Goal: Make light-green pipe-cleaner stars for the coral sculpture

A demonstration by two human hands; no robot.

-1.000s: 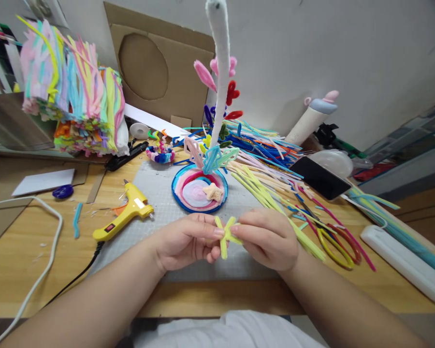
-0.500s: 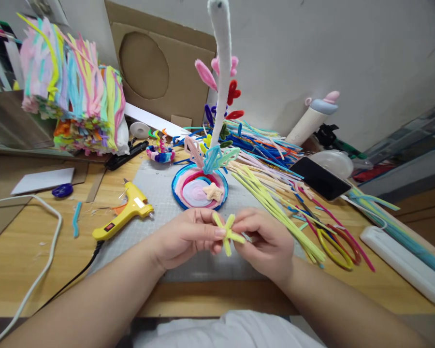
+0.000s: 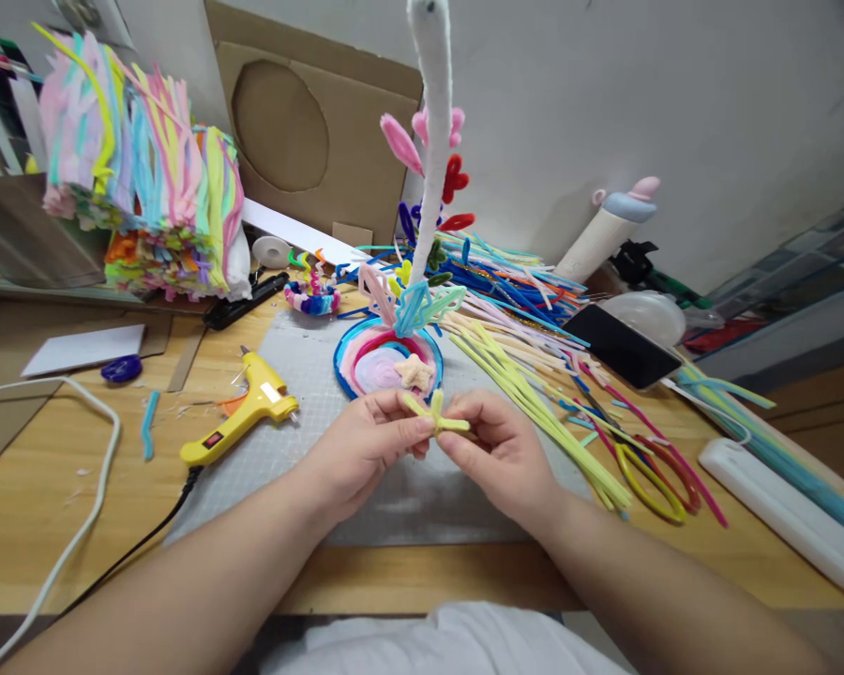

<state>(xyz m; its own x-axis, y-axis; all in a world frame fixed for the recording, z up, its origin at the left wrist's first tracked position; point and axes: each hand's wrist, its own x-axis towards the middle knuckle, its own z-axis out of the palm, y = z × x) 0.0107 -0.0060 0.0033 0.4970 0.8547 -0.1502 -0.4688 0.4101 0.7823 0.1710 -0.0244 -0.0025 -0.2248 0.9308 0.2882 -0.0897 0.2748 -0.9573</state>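
Observation:
Between my hands is a small yellow star-shaped piece of fuzzy stem (image 3: 437,412). My left hand (image 3: 366,450) pinches it from the left with thumb and fingers. From the right, my right hand (image 3: 503,455) grips it too, its fingertips closed on the arms of the star. Just beyond the hands lies a round striped base (image 3: 352,361) with a cream star (image 3: 414,372) on it. A tall white stem (image 3: 432,159) with coloured loops and petals rises at its back. The lower part of the yellow star is hidden by my fingers.
A yellow glue gun (image 3: 243,412) lies on the grey mat (image 3: 253,497) at left. Yellow-green stems (image 3: 541,412), scissors (image 3: 651,483), a black phone (image 3: 623,345) and a white power strip (image 3: 780,511) are on the right. Bundled colourful stems (image 3: 147,169) stand back left.
Both hands have moved slightly up and away toward the round base. The yellow star has tilted, and its lower arms have gone out of sight behind the fingers.

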